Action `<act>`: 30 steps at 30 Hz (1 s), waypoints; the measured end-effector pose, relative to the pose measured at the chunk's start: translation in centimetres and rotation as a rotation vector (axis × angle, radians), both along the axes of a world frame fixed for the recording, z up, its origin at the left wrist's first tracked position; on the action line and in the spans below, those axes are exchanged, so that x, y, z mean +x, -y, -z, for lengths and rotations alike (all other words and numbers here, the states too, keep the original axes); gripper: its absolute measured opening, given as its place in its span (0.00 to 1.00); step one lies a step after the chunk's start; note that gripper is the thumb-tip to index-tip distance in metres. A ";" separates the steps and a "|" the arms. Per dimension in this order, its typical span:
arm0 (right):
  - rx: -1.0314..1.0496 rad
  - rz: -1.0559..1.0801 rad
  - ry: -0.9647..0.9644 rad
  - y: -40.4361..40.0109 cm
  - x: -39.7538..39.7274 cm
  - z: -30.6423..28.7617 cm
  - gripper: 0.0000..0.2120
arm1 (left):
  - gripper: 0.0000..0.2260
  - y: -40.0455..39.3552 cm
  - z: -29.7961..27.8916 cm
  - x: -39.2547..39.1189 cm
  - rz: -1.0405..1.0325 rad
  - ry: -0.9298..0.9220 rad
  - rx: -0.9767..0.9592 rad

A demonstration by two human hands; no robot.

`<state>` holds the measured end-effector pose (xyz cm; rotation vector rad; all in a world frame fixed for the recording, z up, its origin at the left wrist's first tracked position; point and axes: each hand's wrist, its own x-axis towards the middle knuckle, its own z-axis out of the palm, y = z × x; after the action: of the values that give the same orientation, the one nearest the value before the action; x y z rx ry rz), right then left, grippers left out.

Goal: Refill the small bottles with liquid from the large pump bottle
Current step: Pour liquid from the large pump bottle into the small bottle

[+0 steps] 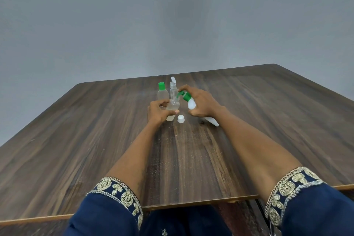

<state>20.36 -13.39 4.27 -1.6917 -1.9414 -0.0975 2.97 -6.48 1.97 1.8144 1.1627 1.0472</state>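
Large white plastic pump bottle with green pump head [191, 104] tilted, nozzle over mouth of small clear plastic bottle [172, 109], mid-bench toward far edge. Right hand [201, 104] wrapped round pump bottle, left hand [158, 110] gripping small one. White cap [180, 119] loose beside it. Behind: green-capped clear bottle [162, 92], clear flip-top bottle [173, 88]. Dark wood-grain bench [95, 140].

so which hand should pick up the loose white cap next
Left, probably, after letting go: the white cap lies beside the small bottle that the left hand holds, while the right hand holds the tilted pump bottle.
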 end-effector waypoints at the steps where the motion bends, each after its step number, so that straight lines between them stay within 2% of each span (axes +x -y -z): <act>1: 0.000 0.009 0.003 0.0 0.0 0.1 0.33 | 0.25 0.0 0.0 0.0 0.001 -0.001 0.000; 7: -0.029 0.009 0.025 0.2 0.2 0.1 0.39 | 0.24 0.0 -0.2 0.0 0.022 0.020 0.018; 13: -0.024 0.037 0.018 0.6 0.1 -0.1 0.34 | 0.26 0.0 0.0 0.1 0.014 -0.017 -0.015; 18: -0.040 0.016 0.065 0.4 0.3 0.0 0.38 | 0.25 0.2 -0.2 0.1 0.015 -0.008 -0.010; 30: -0.052 0.017 0.079 0.3 0.5 0.1 0.37 | 0.27 -0.5 -0.2 -0.3 0.009 -0.072 -0.004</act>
<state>20.89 -13.73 4.22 -1.7629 -2.0032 -0.1236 2.71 -6.02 2.22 1.8664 1.1969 0.9810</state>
